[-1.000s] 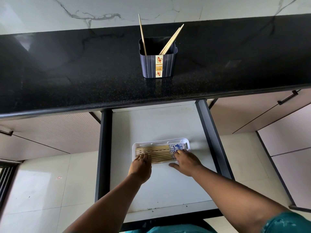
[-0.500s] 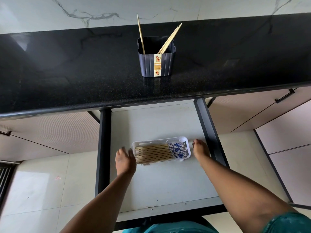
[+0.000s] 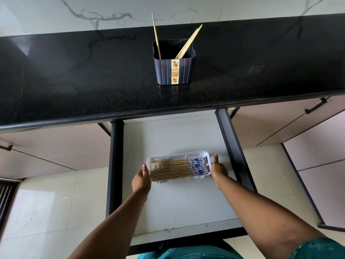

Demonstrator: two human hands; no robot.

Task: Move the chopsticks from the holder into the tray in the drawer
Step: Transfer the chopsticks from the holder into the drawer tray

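A white tray [image 3: 175, 156] lies in the open drawer [image 3: 177, 206], filled with several bamboo chopsticks [image 3: 170, 169] laid side by side, blue-patterned ends to the right. My left hand [image 3: 141, 181] grips the tray's left end, thumb up along the rim. My right hand [image 3: 218, 171] grips its right end; the fingers of both hands are hidden. On the black counter stands a dark holder [image 3: 174, 71] with one chopstick [image 3: 156, 38] leaning left and two chopsticks [image 3: 189, 43] leaning right.
The drawer has dark side rails [image 3: 231, 146] and a white floor. The black countertop edge [image 3: 112, 116] overhangs the drawer's back. Closed cabinets with a dark handle [image 3: 316, 106] stand to the right, and tiled floor shows on both sides.
My hands left the chopsticks in the tray, spread outward, then closed in on the tray's two ends. The tray sits slightly farther right and more level.
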